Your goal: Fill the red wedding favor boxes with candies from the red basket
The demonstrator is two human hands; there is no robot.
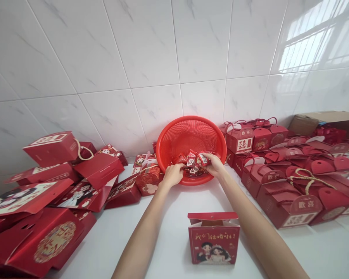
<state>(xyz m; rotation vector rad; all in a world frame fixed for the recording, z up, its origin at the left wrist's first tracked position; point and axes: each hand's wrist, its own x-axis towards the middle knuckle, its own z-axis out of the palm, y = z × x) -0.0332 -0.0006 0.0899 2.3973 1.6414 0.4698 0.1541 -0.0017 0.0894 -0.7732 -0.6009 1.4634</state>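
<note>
A red plastic basket [177,133] leans against the tiled wall, tilted toward me, with wrapped red and white candies [193,162] in its lower part. My left hand [174,173] is at the basket's left front rim, its fingers bent down among the candies; what they hold, if anything, is hidden. On the right side of the basket, my right hand [213,164] has its fingers closed on a wrapped candy [204,158]. Between my forearms a red box [214,242] with a cartoon couple on its front stands upright on the white table, its top open.
Red boxes [58,240] lie piled on the left, some tipped over. Rows of closed red boxes with cord handles [291,201] fill the right side. Behind them, an open cardboard carton [328,116] holds red items. The tiled wall [151,46] bounds the table's back.
</note>
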